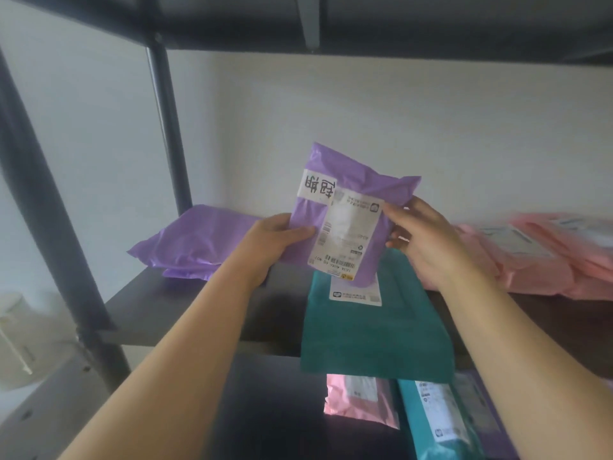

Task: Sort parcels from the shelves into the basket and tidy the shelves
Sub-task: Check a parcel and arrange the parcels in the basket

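Both the left hand (275,240) and right hand (421,237) are gripping a purple parcel (345,220) above the shelf (185,307), where purple, green and pink parcels are lying unsorted, basket unseen

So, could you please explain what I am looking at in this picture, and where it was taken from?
There is no machine here: a person works with bare hands. The one picture comes from a camera worn on their head, looking forward and down. The left hand and the right hand together hold up a purple parcel with white labels, one hand at each side. Behind it is a dark shelf. On it lie a purple pile of parcels at the left, a green parcel in the middle that hangs over the front edge, and pink parcels at the right. On the level below, a small pink parcel and a blue-green parcel show. No basket is in view.
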Motion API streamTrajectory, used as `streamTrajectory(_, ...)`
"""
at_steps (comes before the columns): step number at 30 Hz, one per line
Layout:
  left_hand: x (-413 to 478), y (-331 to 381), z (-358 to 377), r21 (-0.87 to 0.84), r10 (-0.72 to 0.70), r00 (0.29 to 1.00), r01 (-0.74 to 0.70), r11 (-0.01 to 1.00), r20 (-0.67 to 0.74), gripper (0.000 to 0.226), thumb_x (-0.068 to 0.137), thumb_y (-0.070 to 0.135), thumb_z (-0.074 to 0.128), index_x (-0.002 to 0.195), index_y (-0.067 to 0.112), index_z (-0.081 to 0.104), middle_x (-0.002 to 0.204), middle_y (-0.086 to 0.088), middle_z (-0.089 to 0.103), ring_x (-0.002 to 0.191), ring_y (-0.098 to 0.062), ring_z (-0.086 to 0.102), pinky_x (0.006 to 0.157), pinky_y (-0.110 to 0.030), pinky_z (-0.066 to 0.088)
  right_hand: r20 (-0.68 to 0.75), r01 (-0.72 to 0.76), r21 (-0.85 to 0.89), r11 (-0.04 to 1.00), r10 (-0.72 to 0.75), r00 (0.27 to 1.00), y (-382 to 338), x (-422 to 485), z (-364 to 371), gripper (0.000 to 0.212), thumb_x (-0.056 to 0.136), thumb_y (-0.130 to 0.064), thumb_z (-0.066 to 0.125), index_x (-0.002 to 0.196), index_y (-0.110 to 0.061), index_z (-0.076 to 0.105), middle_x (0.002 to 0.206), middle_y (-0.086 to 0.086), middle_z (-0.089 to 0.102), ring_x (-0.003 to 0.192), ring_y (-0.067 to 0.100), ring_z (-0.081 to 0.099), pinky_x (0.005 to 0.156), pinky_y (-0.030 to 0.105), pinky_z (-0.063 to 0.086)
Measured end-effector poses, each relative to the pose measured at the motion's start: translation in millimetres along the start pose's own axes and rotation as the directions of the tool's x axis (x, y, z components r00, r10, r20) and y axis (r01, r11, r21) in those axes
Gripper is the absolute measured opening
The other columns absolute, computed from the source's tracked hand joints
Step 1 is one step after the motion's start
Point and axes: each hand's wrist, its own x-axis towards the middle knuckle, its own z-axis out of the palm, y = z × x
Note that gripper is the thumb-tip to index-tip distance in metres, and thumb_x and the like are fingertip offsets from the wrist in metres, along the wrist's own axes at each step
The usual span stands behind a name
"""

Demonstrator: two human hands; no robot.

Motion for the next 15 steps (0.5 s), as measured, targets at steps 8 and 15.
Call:
streamTrajectory(8,14,-25,7,-0.204,-0.082,0.991,0.06,0.977,-0.102,0.027,0.08,0.018,0.077,0.102,0.002,0.072,0.103,-0.016,0.074,0.101,-0.037,0.069,0.099,-0.054,0.05,0.084,-0.075,-0.096,0.993,0.084,0.993,31,1,-6,0.064,0.069,-0.04,0.08,0.122,-0.008,0.064,0.109,0.017,0.073,0.086,0.027,0.065,0.07,0.035,0.051)
streamTrajectory(15,16,-26,6,-0.298,-0.094,0.994,0.073,0.952,-0.057,0.034,0.068,0.027,0.079,0.094,0.006,0.074,0.102,-0.016,0.075,0.089,-0.028,0.071,0.1,-0.046,0.05,0.114,-0.104,-0.151,0.983,0.122,0.986,37,0,-3,0.033,0.087,-0.017,0.071,0.118,-0.007,0.066,0.11,0.008,0.075,0.104,0.03,0.07,0.092,0.053,0.055)
